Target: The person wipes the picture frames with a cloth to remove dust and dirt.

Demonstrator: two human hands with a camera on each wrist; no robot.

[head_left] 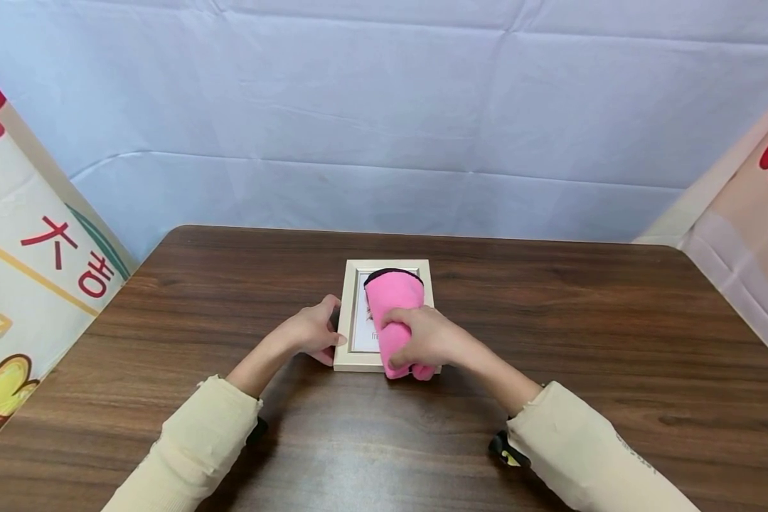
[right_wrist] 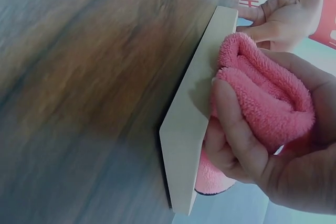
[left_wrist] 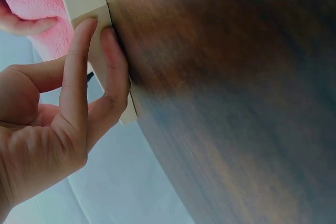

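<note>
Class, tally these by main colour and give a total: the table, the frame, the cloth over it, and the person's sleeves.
Pink: 1 (cloth)
Cream: 3 (frame, left sleeve, right sleeve)
Brown: 1 (table)
Total: 5

Bright head view, pale glare on tabletop (head_left: 345, 455), dimmer wrist views, perhaps slightly blurred
</note>
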